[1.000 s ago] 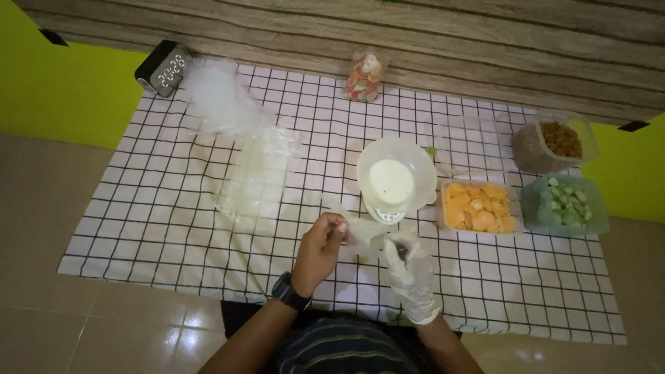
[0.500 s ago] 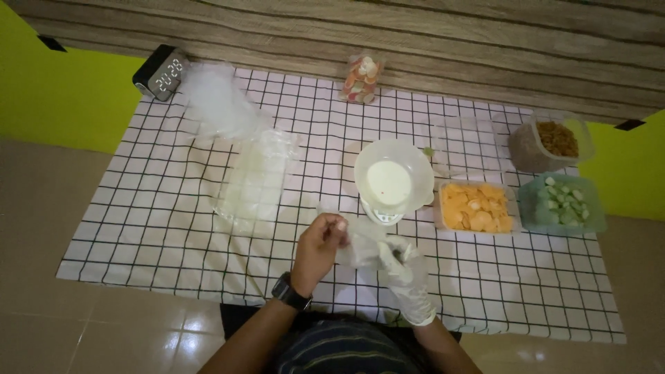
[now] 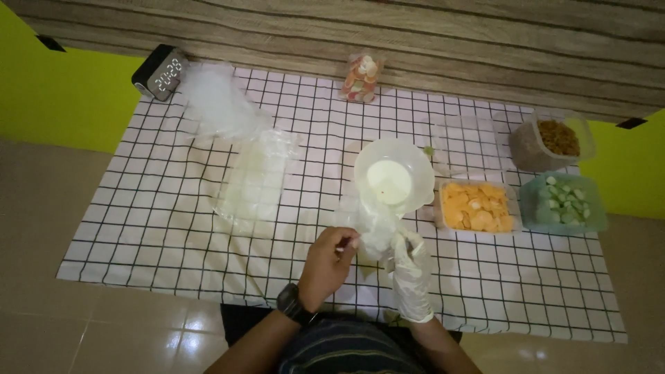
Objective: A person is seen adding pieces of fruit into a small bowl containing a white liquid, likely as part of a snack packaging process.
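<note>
A black-and-white checked cloth (image 3: 173,228) covers the floor. On it: a black digital clock (image 3: 160,72), a white bowl (image 3: 395,176), tubs of orange chips (image 3: 476,206), green pieces (image 3: 564,203) and brown snacks (image 3: 552,142).

A small black wedge-shaped clock with a lit white display (image 3: 161,71) is being kept at the far left corner of the checked cloth. A small clear plastic packet of orange and white pieces (image 3: 363,77) is standing upright at the far edge. A stack of clear plastic bags (image 3: 253,181) is lying flat, left of centre.
</note>
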